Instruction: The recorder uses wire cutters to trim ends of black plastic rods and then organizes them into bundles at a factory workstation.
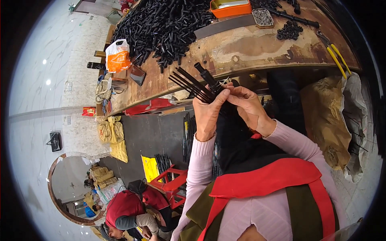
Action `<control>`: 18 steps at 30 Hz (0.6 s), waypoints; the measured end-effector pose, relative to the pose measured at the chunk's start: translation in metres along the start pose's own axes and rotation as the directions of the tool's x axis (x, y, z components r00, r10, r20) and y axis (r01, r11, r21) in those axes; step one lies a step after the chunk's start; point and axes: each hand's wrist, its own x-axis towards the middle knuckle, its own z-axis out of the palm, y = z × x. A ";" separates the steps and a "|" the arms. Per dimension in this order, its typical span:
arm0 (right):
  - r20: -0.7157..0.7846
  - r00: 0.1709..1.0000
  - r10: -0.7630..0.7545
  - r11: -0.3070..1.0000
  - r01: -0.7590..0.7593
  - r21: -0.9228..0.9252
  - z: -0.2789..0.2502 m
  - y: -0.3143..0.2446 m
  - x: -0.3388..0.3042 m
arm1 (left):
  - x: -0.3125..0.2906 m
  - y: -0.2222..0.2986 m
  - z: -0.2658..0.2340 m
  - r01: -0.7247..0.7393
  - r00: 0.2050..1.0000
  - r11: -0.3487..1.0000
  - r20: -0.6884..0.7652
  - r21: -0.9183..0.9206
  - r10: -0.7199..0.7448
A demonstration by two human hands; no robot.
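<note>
My left hand (207, 112) is closed around a bundle of thin black rods (189, 85), which fan out toward the upper left. A thicker black stepped tube (206, 74) sticks up beside them from the same grip. Close against it, my right hand (250, 107) has its thumb and fingertips pinched together. A pale thin strand (223, 81) shows by the tube at the fingertips; whether it is string or a band I cannot tell. Both hands are held in front of the workbench's near edge, and the rods' lower ends are hidden behind them.
The worn wooden workbench (241, 50) carries a heap of short black tubes (165, 30), an orange box (231, 9), a tin of small parts (263, 18) and yellow-handled pliers (337, 58). A paper sack (325, 120) stands at right. Another person (128, 207) sits near a red stool (171, 180).
</note>
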 end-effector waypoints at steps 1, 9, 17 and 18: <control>0.000 1.000 0.000 1.000 0.000 0.001 -0.002 0.000 0.000 | -0.001 0.001 0.002 0.007 1.000 1.000 -0.026 0.023 -0.006; -0.009 0.994 -0.108 0.987 0.106 -0.118 0.005 0.005 -0.013 | -0.004 -0.001 0.000 -0.061 0.998 0.993 0.007 0.104 0.061; 0.091 0.996 0.002 0.984 0.015 -0.179 -0.002 0.005 -0.004 | -0.010 0.009 0.007 -0.126 0.991 0.816 0.042 0.564 0.124; 0.121 0.992 0.029 0.983 -0.007 -0.183 -0.001 0.005 -0.005 | -0.012 0.007 0.008 -0.117 0.991 0.822 0.017 0.557 0.130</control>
